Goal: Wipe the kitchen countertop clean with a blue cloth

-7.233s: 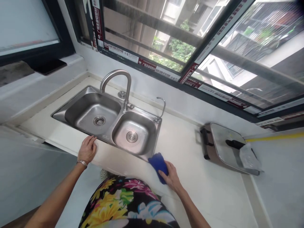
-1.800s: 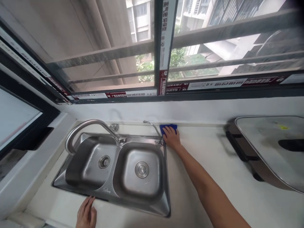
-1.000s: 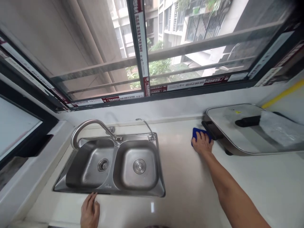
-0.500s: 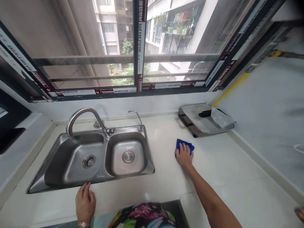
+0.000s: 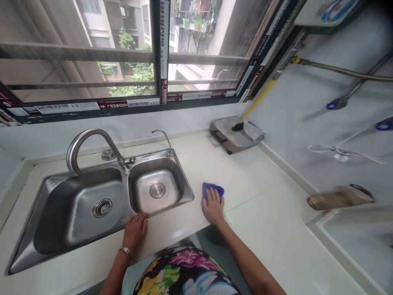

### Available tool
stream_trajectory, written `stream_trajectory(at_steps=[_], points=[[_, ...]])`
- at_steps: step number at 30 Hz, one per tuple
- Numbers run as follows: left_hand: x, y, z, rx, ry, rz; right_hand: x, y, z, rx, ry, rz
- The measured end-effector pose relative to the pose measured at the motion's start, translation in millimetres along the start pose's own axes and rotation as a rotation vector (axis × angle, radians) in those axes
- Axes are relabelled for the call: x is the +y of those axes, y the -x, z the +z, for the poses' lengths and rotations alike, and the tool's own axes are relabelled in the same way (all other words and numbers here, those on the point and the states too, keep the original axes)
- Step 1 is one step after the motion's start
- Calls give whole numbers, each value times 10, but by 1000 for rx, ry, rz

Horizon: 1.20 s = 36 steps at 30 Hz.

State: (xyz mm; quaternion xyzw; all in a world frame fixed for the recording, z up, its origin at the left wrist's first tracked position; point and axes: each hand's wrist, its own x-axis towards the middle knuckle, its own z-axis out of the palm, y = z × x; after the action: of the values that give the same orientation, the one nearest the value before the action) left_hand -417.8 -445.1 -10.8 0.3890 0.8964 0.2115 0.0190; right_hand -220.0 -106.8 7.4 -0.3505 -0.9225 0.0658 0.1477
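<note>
My right hand [image 5: 214, 208] lies over a blue cloth [image 5: 218, 189] on the white countertop [image 5: 184, 223], just right of the sink. Its fingers press the cloth down, and part of the cloth is hidden under the palm. My left hand [image 5: 134, 232], with a bracelet at the wrist, rests palm down at the front rim of the double-bowl steel sink [image 5: 125, 184]. The left fingers are extended and hold nothing; their tips touch the rim near the divider.
A curved faucet [image 5: 92, 133] and a thin small tap [image 5: 164, 133] rise behind the sink. At the back right corner stands an electric pan [image 5: 236, 133] with a glass lid. A brownish cylinder [image 5: 340, 198] is by the right wall, below hanging hoses [image 5: 337, 69].
My view has turned to the right. The right hand has brought the blue cloth nearer the counter's front edge and the sink. My left hand has slid rightward along the sink's front rim.
</note>
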Motion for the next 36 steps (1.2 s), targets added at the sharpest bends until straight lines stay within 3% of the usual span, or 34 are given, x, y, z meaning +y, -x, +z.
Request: stream_trajectory(at_steps=[9,13,16,20,27,30,33,36], points=[[70,43,113,51,0,52,-881,650,19,-101,-56,-172],[57,37,141,55,-10,66,-1258,690,-12,-206,-186,-361],[57,37,126,64,-27,77,-1330,639,-67,-271,-195,-482],[90,42,74,36,-17,65,-1065,593,-129,-276,-142,-463],[133,47,56,44,1,25,27,370,-80,-63,12,-114],[128,53,80,67,16,15,385,202,-69,11,59,61],[143,67,81,76,37,3,526,106,-51,65,88,188],[171,85,62,74,54,-10,490,143,8,111,99,183]])
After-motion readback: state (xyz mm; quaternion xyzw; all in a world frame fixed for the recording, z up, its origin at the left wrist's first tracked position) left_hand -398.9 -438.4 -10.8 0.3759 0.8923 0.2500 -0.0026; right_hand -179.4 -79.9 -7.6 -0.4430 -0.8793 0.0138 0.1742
